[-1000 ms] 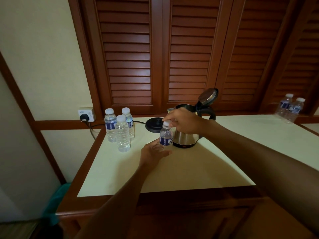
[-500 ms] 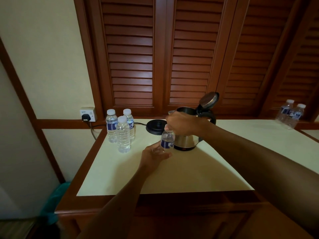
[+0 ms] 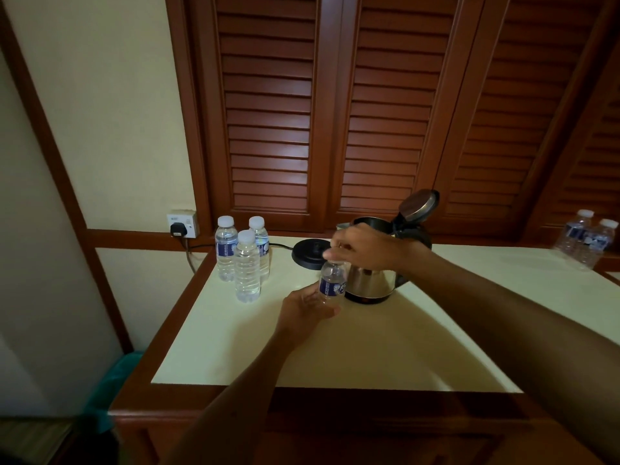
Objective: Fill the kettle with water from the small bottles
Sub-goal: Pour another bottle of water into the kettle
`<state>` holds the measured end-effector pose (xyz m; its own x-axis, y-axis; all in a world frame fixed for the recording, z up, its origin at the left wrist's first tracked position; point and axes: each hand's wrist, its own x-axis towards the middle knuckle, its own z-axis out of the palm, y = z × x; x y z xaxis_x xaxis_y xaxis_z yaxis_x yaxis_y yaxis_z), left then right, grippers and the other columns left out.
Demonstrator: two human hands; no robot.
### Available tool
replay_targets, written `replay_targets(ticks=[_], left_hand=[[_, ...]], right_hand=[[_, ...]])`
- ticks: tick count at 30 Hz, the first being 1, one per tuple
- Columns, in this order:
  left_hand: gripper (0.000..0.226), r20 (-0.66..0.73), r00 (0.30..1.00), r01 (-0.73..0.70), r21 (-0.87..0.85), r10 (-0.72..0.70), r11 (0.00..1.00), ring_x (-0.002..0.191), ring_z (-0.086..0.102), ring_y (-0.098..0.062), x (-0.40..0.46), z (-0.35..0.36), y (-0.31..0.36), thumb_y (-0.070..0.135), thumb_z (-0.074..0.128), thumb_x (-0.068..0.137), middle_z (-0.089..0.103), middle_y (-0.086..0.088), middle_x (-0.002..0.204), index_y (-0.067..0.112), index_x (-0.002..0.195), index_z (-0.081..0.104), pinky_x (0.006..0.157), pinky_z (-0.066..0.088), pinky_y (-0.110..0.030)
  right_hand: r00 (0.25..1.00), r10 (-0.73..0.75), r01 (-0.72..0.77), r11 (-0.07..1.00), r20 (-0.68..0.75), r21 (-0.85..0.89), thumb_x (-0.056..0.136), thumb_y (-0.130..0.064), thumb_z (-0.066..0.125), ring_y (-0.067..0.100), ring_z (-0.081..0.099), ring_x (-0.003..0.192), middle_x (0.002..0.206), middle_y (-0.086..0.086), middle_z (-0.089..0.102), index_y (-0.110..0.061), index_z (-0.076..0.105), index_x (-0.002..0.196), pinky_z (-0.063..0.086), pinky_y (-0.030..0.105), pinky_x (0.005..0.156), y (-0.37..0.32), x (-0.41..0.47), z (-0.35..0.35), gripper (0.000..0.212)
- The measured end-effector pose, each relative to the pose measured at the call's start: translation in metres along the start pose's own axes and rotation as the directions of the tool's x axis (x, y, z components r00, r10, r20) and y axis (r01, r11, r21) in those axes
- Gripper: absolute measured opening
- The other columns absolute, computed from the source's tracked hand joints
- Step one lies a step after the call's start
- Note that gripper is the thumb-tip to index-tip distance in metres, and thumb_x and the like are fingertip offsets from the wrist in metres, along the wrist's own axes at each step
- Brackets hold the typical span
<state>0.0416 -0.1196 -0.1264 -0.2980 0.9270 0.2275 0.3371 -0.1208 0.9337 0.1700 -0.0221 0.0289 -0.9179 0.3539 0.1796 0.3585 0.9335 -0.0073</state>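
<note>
Your left hand (image 3: 307, 308) has its grip clamped round the base of a small bottle (image 3: 332, 283) standing upright on the desk (image 3: 335, 350), just in front of the kettle (image 3: 372, 280), mid-desk toward the back edge. Your right hand (image 3: 364, 245) pinches the cap (image 3: 330, 255) just above the bottle's neck. The kettle's lid (image 3: 417, 204) stands open. Three bottles (image 3: 246, 260) cluster at the back left corner.

I am seeing blue labels on the small bottles (image 3: 332, 283), but their print is showing too blurred to read.
</note>
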Motion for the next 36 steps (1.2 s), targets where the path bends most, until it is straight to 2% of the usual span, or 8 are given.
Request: replay_targets(ticks=[5,10,16,22,25,28,32,36], left_hand=[[0.025,0.015,1.0,0.017,-0.042,-0.016,0.999,0.069,0.064,0.0,0.003,0.0,0.0,0.011,0.084,0.075,0.072,0.003,0.078,0.008,0.098,0.073,0.067,0.05,-0.014],[0.026,-0.005,1.0,0.02,-0.04,-0.021,0.999,0.067,0.059,-0.004,0.004,0.0,-0.003,0.014,0.086,0.073,0.068,-0.002,0.071,0.007,0.093,0.072,0.068,0.049,-0.019],[0.03,0.032,0.999,0.03,-0.025,-0.029,0.999,0.084,0.07,-0.019,0.005,-0.001,-0.007,0.018,0.084,0.074,0.074,-0.005,0.086,0.013,0.102,0.072,0.086,0.056,-0.041],[0.033,0.035,0.998,0.045,-0.056,-0.043,0.997,0.09,0.072,-0.022,0.002,-0.001,-0.004,0.014,0.083,0.075,0.076,-0.003,0.092,0.016,0.106,0.072,0.089,0.057,-0.042],[0.032,0.016,0.999,0.053,-0.059,-0.052,0.997,0.085,0.072,-0.02,0.001,0.0,-0.004,0.013,0.084,0.074,0.075,-0.005,0.089,0.011,0.104,0.071,0.087,0.057,-0.042],[0.035,-0.011,0.998,0.065,-0.045,-0.066,0.997,0.084,0.071,-0.021,0.002,0.0,-0.004,0.017,0.087,0.071,0.075,-0.007,0.089,0.008,0.1,0.071,0.086,0.056,-0.045],[0.035,-0.013,0.998,0.057,-0.011,-0.057,0.998,0.088,0.072,-0.02,-0.001,0.0,0.0,0.017,0.087,0.071,0.076,-0.002,0.09,0.012,0.103,0.072,0.085,0.058,-0.039],[0.03,-0.013,1.0,0.022,0.046,-0.021,0.999,0.082,0.072,-0.012,0.001,0.0,-0.002,0.02,0.086,0.074,0.075,0.001,0.086,0.016,0.101,0.072,0.083,0.058,-0.035]], right_hand=[[0.978,-0.192,0.202,0.966,0.076,-0.159,0.096,-0.029,0.054,0.008,0.045,0.075,0.085,-0.001,0.054,-0.012,0.059,0.088,0.036,0.026,0.071,0.013,-0.011,-0.005,0.019],[0.918,-0.383,0.38,0.767,0.108,-0.517,0.103,-0.027,0.037,0.014,0.049,0.077,0.077,-0.001,0.058,-0.017,0.065,0.089,0.026,0.024,0.068,0.009,0.004,0.001,0.032],[0.993,-0.118,0.116,0.914,0.018,-0.39,0.1,-0.041,0.037,0.008,0.036,0.052,0.061,0.001,0.048,-0.01,0.056,0.07,0.025,0.025,0.053,0.003,0.004,0.004,0.047],[0.976,-0.199,0.214,0.768,0.093,-0.604,0.096,-0.033,0.037,0.016,0.05,0.05,0.059,0.003,0.055,-0.017,0.067,0.096,0.019,0.022,0.047,0.004,0.004,0.009,0.033],[0.995,-0.055,0.022,0.93,-0.08,-0.368,0.098,-0.051,0.022,0.022,0.058,0.068,0.072,0.005,0.058,-0.013,0.064,0.088,0.036,0.031,0.059,-0.001,0.004,0.019,0.057],[0.974,0.152,-0.149,0.988,-0.17,0.027,0.094,-0.056,0.04,0.016,0.056,0.077,0.084,0.001,0.056,-0.015,0.057,0.09,0.048,0.036,0.07,-0.002,-0.007,0.04,0.044],[0.909,0.384,-0.25,0.815,-0.164,0.523,0.084,-0.049,0.066,0.014,0.061,0.096,0.106,0.0,0.062,-0.018,0.053,0.111,0.054,0.038,0.082,-0.006,-0.024,0.069,0.043],[0.89,0.447,-0.278,0.694,-0.094,0.664,0.077,-0.041,0.076,0.017,0.057,0.116,0.128,-0.001,0.059,-0.023,0.047,0.132,0.05,0.038,0.096,-0.01,-0.035,0.083,0.065]])
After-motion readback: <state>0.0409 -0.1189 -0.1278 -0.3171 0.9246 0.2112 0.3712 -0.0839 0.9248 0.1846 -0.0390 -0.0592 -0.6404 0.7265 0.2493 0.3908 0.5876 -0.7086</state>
